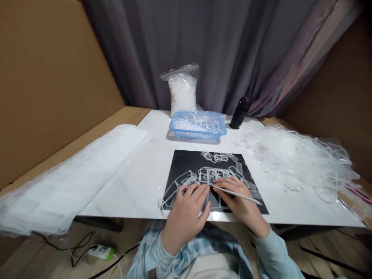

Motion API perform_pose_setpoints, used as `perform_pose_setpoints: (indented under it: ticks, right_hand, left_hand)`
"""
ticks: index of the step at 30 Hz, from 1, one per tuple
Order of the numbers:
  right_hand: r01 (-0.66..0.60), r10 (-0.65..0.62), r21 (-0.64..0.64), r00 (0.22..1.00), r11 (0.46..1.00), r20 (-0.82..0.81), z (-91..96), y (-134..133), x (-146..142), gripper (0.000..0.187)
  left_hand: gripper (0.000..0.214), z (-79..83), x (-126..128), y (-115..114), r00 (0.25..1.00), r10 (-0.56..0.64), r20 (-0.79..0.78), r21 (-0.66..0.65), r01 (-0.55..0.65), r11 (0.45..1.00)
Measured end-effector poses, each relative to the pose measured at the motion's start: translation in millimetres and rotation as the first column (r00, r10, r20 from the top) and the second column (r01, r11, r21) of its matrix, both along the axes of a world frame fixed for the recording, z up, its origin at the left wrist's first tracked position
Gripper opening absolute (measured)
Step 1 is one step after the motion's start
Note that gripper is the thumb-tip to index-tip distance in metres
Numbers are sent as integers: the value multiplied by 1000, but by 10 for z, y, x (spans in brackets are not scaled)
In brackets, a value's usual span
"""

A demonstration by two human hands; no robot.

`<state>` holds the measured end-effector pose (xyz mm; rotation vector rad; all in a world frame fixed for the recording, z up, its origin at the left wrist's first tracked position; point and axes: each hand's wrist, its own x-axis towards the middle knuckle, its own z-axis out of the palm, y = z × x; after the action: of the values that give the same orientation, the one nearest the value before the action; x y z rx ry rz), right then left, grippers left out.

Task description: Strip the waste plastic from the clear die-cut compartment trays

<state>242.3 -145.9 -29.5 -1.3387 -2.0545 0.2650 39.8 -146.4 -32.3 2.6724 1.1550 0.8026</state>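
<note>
A black mat (pixel 180 162) lies on the white table (pixel 145 170) in front of me, covered with clear plastic frame pieces (pixel 216 156). My left hand (pixel 186 211) rests flat on the pieces at the mat's near edge, fingers stretched forward. My right hand (pixel 240 199) is closed round a thin white stick (pixel 236 195), whose tip touches the pieces near the mat's middle, just past my left fingertips.
A blue basket (pixel 198 125) of clear pieces stands behind the mat, with a filled plastic bag (pixel 182 91) and a black bottle (pixel 240 112) further back. A tangled heap of clear plastic scrap (pixel 296 157) lies right. Stacked white sheets (pixel 72 174) lie left. Cables and a green object (pixel 101 252) sit on the floor.
</note>
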Motion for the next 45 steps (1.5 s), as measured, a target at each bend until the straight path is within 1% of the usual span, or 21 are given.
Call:
perform_pose_setpoints:
  ticks: [6, 10, 13, 17, 19, 21, 23, 25, 26, 28, 30, 32, 36, 39, 40, 41, 42, 43, 45]
  right_hand:
    - [28, -32, 21, 977, 999, 209, 44, -78, -143, 18]
    - [23, -54, 105, 953, 994, 299, -6, -82, -198, 18]
    - [24, -66, 146, 954, 989, 293, -40, -76, -201, 19]
    - [51, -81, 131, 967, 990, 240, -31, -88, -189, 19]
    - [98, -127, 145, 970, 985, 206, -7, -83, -158, 21]
    - [179, -211, 186, 963, 966, 169, 35, -67, -89, 23]
    - [266, -300, 236, 946, 935, 122, 94, -50, 20, 22]
    - [354, -388, 286, 919, 890, 71, 160, -43, 150, 21]
    - [402, -436, 313, 899, 861, 45, 190, -44, 213, 21]
    - [498, -534, 371, 845, 783, -8, 235, -56, 317, 21]
    - [565, -601, 421, 797, 710, -57, 254, -73, 379, 22]
    - [596, -626, 458, 773, 660, -103, 254, -90, 398, 22]
    - [626, -630, 483, 755, 612, -180, 254, -123, 376, 19]
    - [689, -642, 493, 707, 532, -295, 281, -155, 387, 17]
    - [698, -635, 485, 702, 527, -322, 290, -167, 399, 17]
    - [693, -620, 466, 713, 550, -328, 295, -179, 414, 17]
    - [669, -596, 434, 740, 603, -312, 296, -191, 428, 18]
    - [627, -561, 383, 778, 678, -282, 292, -201, 438, 18]
    - [501, -454, 245, 862, 830, -224, 269, -214, 441, 17]
  left_hand:
    - [32, 4, 11, -4, 1000, 1, 0, -4, -1, 1000]
    - [31, 7, 13, 0, 1000, 2, 7, 2, -2, 1000]
    - [31, 10, 18, 0, 1000, 6, 11, 1, -6, 1000]
    - [31, 6, 39, -12, 999, 31, 14, 3, -31, 1000]
    - [32, 1, 48, -22, 999, 39, 19, 14, -39, 999]
    - [31, -2, 54, -30, 999, 44, 27, 24, -45, 999]
    - [31, -1, 55, -35, 998, 45, 31, 24, -46, 999]
    - [32, 1, 55, -37, 998, 43, 35, 15, -44, 999]
    - [32, 2, 54, -38, 998, 41, 37, 9, -42, 999]
    - [31, 3, 52, -39, 998, 37, 41, 1, -37, 999]
    - [31, 2, 48, -40, 998, 37, 44, -2, -37, 999]
    - [31, 2, 45, -42, 998, 39, 46, -4, -39, 999]
    - [32, 5, 43, -48, 998, 42, 43, -9, -42, 999]
    - [33, 3, 45, -48, 998, 41, 48, -11, -40, 999]
    - [33, 0, 45, -47, 998, 39, 54, -8, -39, 999]
    - [33, -3, 45, -46, 997, 40, 61, -5, -40, 999]
    - [32, -5, 45, -46, 997, 42, 67, 0, -42, 999]
    - [32, -7, 43, -47, 996, 44, 72, 3, -45, 999]
    - [29, -7, 39, -51, 995, 52, 81, 4, -52, 999]
